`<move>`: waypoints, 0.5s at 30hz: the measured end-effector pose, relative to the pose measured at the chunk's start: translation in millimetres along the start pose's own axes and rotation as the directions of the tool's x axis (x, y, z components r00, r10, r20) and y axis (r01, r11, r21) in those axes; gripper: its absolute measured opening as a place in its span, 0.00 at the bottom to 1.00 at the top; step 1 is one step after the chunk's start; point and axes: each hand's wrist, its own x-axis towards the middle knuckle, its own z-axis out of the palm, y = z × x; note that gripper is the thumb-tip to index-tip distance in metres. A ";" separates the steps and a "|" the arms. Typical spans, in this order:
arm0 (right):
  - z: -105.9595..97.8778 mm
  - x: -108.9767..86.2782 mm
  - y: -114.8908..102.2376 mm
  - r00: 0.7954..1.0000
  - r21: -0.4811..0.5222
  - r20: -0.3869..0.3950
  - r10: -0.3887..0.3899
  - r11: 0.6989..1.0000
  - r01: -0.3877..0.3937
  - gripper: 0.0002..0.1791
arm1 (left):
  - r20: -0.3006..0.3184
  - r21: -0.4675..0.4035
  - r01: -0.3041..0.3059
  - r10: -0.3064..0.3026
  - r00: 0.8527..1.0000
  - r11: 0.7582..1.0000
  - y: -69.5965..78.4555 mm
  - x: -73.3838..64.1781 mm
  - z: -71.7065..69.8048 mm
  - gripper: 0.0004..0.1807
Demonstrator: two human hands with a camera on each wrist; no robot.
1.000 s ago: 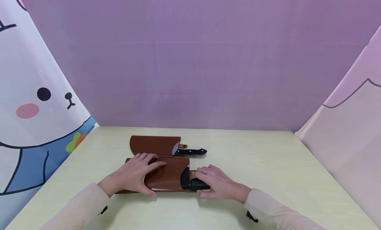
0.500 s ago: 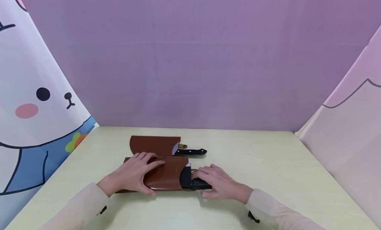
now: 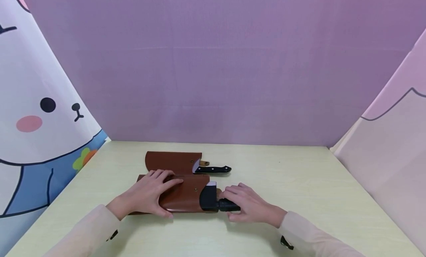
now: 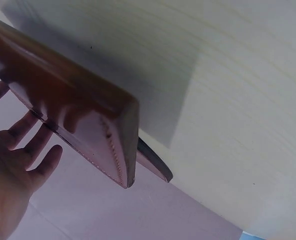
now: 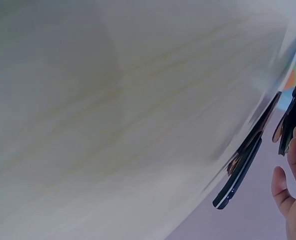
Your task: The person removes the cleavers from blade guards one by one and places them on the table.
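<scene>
A brown leather sheath (image 3: pixel 188 198) lies near the front of the table in the head view. My left hand (image 3: pixel 149 192) spans it from above, fingers toward its far edge and thumb at its near edge. In the left wrist view that sheath (image 4: pixel 82 125) looks slightly thick, with stitching along its end. My right hand (image 3: pixel 247 203) grips the black handle of a cleaver (image 3: pixel 208 198) whose broad dark blade, bright along the far edge, sticks partly out of the sheath's right end. The rest of the blade is hidden inside.
Just behind lies a second brown sheath (image 3: pixel 173 163), with a black riveted knife handle (image 3: pixel 213 170) projecting to the right. A small strap (image 3: pixel 218 193) shows beyond the cleaver's handle. Purple cloth (image 3: pixel 216 83) hangs at the table's back edge.
My right hand has moved slightly right with the cleaver, and more of its blade shows outside the sheath. The left hand and sheath have shifted a little left. The rear sheath is unmoved.
</scene>
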 end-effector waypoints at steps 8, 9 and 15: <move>-3.7 -4.9 0.7 1.000 -0.012 0.006 0.028 1.000 -0.028 0.22 | 0.013 0.001 0.012 -0.012 1.000 1.000 -1.9 -1.9 0.1 0.54; -3.9 -5.5 0.9 1.000 -0.018 0.004 0.027 0.999 -0.027 0.22 | 0.012 0.002 0.012 -0.012 1.000 1.000 -2.1 -2.2 0.4 0.54; -4.4 -9.3 3.1 1.000 -0.023 0.001 0.018 1.000 -0.018 0.22 | 0.004 -0.004 0.012 -0.012 1.000 1.000 -3.9 -4.0 3.8 0.53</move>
